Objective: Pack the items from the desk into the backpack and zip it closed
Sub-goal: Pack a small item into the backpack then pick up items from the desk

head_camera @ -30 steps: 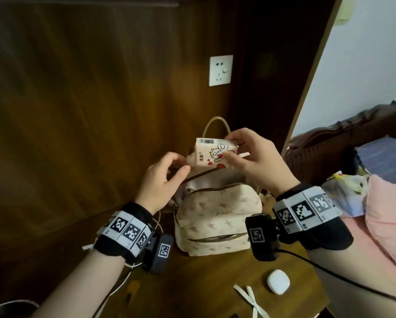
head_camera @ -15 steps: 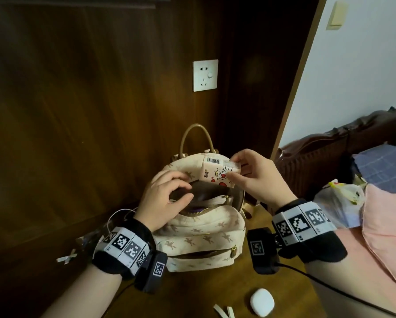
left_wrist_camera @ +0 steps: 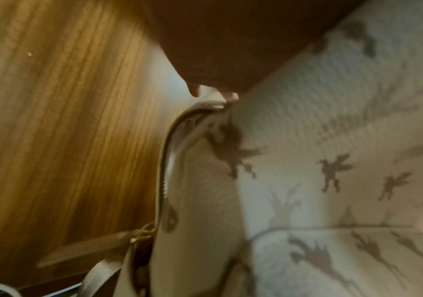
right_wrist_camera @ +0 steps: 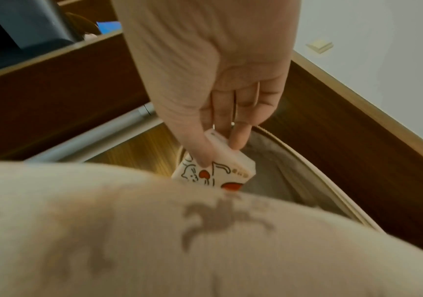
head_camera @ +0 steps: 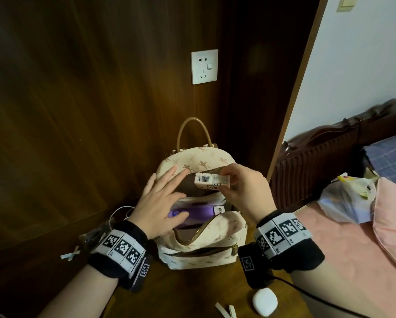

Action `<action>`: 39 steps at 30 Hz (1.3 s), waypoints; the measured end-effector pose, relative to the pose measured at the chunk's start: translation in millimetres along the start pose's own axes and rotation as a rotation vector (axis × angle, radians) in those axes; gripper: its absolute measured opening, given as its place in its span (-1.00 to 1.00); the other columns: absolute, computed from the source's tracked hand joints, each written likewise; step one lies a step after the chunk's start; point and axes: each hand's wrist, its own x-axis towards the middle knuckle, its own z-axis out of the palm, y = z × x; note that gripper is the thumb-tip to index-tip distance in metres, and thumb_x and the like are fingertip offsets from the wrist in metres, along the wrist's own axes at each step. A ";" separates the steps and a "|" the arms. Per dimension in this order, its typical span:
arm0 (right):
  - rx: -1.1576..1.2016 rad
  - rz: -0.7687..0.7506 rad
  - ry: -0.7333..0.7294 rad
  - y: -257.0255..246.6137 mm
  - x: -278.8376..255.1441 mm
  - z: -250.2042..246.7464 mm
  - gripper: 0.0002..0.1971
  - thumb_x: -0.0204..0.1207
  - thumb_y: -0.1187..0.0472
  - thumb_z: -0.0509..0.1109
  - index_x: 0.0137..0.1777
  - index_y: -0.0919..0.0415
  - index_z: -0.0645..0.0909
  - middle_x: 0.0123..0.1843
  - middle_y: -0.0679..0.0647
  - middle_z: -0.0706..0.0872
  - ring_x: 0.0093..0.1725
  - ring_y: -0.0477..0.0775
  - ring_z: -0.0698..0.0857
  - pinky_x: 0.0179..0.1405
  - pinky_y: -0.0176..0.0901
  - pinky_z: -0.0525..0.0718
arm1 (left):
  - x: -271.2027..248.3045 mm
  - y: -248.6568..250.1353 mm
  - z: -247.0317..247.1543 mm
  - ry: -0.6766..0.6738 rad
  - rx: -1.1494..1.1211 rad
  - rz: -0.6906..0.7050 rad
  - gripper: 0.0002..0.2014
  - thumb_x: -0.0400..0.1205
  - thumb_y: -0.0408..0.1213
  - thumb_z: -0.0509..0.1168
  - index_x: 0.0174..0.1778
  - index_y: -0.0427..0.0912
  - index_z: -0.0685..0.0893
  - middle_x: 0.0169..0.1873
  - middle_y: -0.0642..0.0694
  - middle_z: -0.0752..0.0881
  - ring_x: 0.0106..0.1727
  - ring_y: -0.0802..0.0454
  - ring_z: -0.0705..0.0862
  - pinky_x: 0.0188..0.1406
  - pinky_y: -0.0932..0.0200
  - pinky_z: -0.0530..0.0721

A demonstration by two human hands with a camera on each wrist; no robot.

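Observation:
A cream backpack (head_camera: 206, 251) with a brown horse print stands unzipped on the wooden desk, its tan handle (head_camera: 193, 131) up against the wall. My right hand (head_camera: 245, 189) pinches a small white carton (head_camera: 211, 180) with a barcode and red cartoon print, holding it over the bag's mouth. In the right wrist view the carton (right_wrist_camera: 213, 172) is partly below the bag's rim (right_wrist_camera: 154, 231). My left hand (head_camera: 160, 200) lies with straight fingers spread over the opening, fingertips on the back flap. A purple item (head_camera: 192, 215) lies inside the bag.
A white earbud case (head_camera: 264, 301) and white strips (head_camera: 225, 309) lie on the desk in front of the bag. A cable and a small white bow (head_camera: 71, 254) sit to the left. Right of the desk is a bed with pink bedding (head_camera: 352, 249) and a plastic bag (head_camera: 348, 198).
The right hand has lowered the carton into the bag's mouth and turned it flat. The left hand has let go of the rim and spread its fingers. The opening gapes wider.

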 end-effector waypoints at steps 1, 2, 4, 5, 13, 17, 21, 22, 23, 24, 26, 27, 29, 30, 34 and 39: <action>0.023 0.005 0.014 1.8 -1.9 4.5 -0.75 0.32 0.17 0.53 0.00 0.00 0.64 -0.12 -0.12 0.74 -0.11 -0.05 0.70 -0.14 -0.17 0.64 | -0.7 0.9 1.6 -0.017 0.012 0.000 -0.47 0.49 0.26 0.08 0.22 0.08 0.68 0.65 0.18 -0.10 0.65 0.15 -0.23 0.57 -0.17 -0.20; 0.037 0.001 0.029 3.7 -4.0 8.4 -0.75 0.33 0.19 0.53 0.00 0.02 0.65 -0.12 -0.12 0.74 -0.12 -0.05 0.71 -0.16 -0.22 0.60 | -1.1 1.1 2.8 -0.028 0.020 -0.005 -0.46 0.50 0.26 0.07 0.25 0.08 0.65 0.65 0.19 -0.13 0.65 0.15 -0.24 0.57 -0.16 -0.20; 0.049 -0.012 0.044 6.6 -7.2 14.2 -0.75 0.34 0.21 0.52 0.01 0.04 0.64 -0.12 -0.10 0.74 -0.13 -0.04 0.70 -0.17 -0.27 0.57 | 0.2 -1.6 3.0 -0.011 0.020 -0.018 -0.46 0.54 0.26 0.04 0.29 0.07 0.63 0.65 0.19 -0.07 0.65 0.16 -0.17 0.58 -0.16 -0.10; 0.047 -0.009 0.040 8.4 -8.6 16.6 -0.75 0.35 0.22 0.51 0.02 0.05 0.64 -0.11 -0.10 0.74 -0.12 -0.05 0.70 -0.16 -0.27 0.57 | 2.0 -4.2 1.5 0.015 0.015 -0.020 -0.48 0.57 0.24 0.02 0.28 0.06 0.63 0.64 0.17 0.03 0.65 0.15 -0.07 0.57 -0.17 0.01; 0.118 0.078 -0.009 19.5 -15.4 29.2 -0.73 0.35 0.18 0.55 0.03 0.02 0.64 -0.12 -0.16 0.70 -0.13 -0.12 0.67 -0.09 -0.24 0.65 | 16.0 -9.1 5.8 0.146 0.095 0.045 -0.73 0.40 0.04 0.35 -0.07 0.02 0.75 0.41 -0.03 0.48 0.43 -0.12 0.38 0.32 -0.17 0.32; 0.120 0.096 0.020 24.3 -18.2 35.5 -0.72 0.34 0.20 0.53 0.05 0.06 0.63 -0.06 -0.07 0.74 -0.07 -0.05 0.69 -0.05 -0.14 0.69 | 14.1 -9.9 25.2 0.097 0.109 -0.020 -0.80 0.30 -0.03 0.52 -0.19 0.09 0.78 0.54 -0.10 0.31 0.56 -0.20 0.18 0.50 -0.35 -0.07; 0.107 0.084 0.063 25.7 -16.9 38.9 -0.74 0.33 0.23 0.54 0.02 0.12 0.64 -0.10 -0.04 0.74 -0.11 -0.03 0.69 -0.12 -0.20 0.65 | 14.2 -6.5 28.2 0.108 0.092 -0.052 -0.92 0.34 -0.11 0.51 -0.32 0.08 0.74 0.57 -0.09 0.28 0.60 -0.17 0.12 0.51 -0.37 -0.01; 0.105 0.080 0.075 25.7 -16.2 39.9 -0.74 0.34 0.23 0.54 0.02 0.13 0.64 -0.10 -0.03 0.74 -0.13 -0.04 0.69 -0.15 -0.23 0.63 | 14.0 -5.7 27.9 0.115 0.087 -0.055 -0.92 0.36 -0.13 0.51 -0.36 0.08 0.73 0.57 -0.07 0.27 0.60 -0.16 0.12 0.51 -0.36 0.01; 0.100 0.078 0.089 25.7 -15.3 41.4 -0.75 0.35 0.24 0.54 0.02 0.14 0.64 -0.10 -0.03 0.74 -0.14 -0.03 0.69 -0.17 -0.27 0.59 | 13.5 -5.2 27.6 0.120 0.081 -0.053 -0.90 0.37 -0.14 0.51 -0.40 0.09 0.72 0.58 -0.06 0.27 0.60 -0.15 0.12 0.52 -0.35 0.02; 0.089 0.079 0.107 25.6 -14.1 43.2 -0.75 0.35 0.25 0.53 0.02 0.15 0.64 -0.11 -0.02 0.74 -0.15 -0.03 0.68 -0.19 -0.30 0.54 | 13.0 -5.1 27.4 0.125 0.072 -0.048 -0.88 0.38 -0.14 0.51 -0.43 0.09 0.71 0.59 -0.04 0.26 0.60 -0.15 0.13 0.52 -0.34 0.02; 0.052 0.080 0.143 25.4 -11.2 47.1 -0.77 0.37 0.28 0.50 0.02 0.16 0.63 -0.12 0.00 0.74 -0.16 0.00 0.68 -0.22 -0.37 0.44 | 11.7 -4.9 26.8 0.126 0.060 -0.031 -0.87 0.39 -0.14 0.50 -0.45 0.09 0.70 0.61 -0.02 0.22 0.62 -0.14 0.12 0.54 -0.33 0.01; 0.027 0.079 0.147 25.4 -9.5 48.9 -0.77 0.38 0.30 0.48 0.03 0.17 0.63 -0.11 0.02 0.74 -0.16 0.03 0.69 -0.24 -0.41 0.40 | 10.7 -4.6 26.7 0.124 0.057 -0.022 -0.87 0.39 -0.13 0.49 -0.46 0.09 0.69 0.62 -0.01 0.19 0.63 -0.14 0.11 0.54 -0.33 0.00; -0.017 0.074 0.128 26.0 -5.2 52.4 -0.76 0.40 0.33 0.44 0.07 0.21 0.63 -0.07 0.08 0.74 -0.12 0.11 0.71 -0.22 -0.38 0.40 | 8.7 -3.2 27.0 0.117 0.045 -0.001 -0.86 0.40 -0.12 0.47 -0.47 0.10 0.68 0.63 0.01 0.14 0.64 -0.13 0.08 0.55 -0.34 -0.01; -0.030 0.067 0.107 26.9 -3.0 54.1 -0.75 0.40 0.34 0.43 0.09 0.22 0.63 -0.06 0.12 0.74 -0.10 0.16 0.71 -0.19 -0.32 0.43 | 7.7 -2.3 26.8 0.114 0.031 0.010 -0.85 0.40 -0.12 0.46 -0.47 0.10 0.68 0.64 0.01 0.13 0.65 -0.12 0.05 0.55 -0.35 -0.03; -0.061 0.052 -0.074 29.2 2.6 61.9 -0.72 0.38 0.37 0.37 0.10 0.19 0.65 -0.04 0.17 0.73 -0.05 0.26 0.70 -0.21 -0.21 0.43 | 4.1 0.0 26.4 0.119 0.011 0.033 -0.86 0.43 -0.13 0.44 -0.45 0.10 0.68 0.65 0.03 0.08 0.66 -0.07 -0.01 0.56 -0.34 -0.08; -0.056 0.137 -0.150 31.3 -0.8 66.3 -0.69 0.44 0.34 0.29 0.17 0.16 0.62 0.04 0.19 0.74 0.07 0.26 0.69 -0.06 -0.10 0.57 | 4.6 0.5 26.0 0.143 0.028 -0.004 -0.86 0.45 -0.11 0.42 -0.43 0.11 0.65 0.64 0.03 0.12 0.66 -0.06 0.02 0.57 -0.30 -0.07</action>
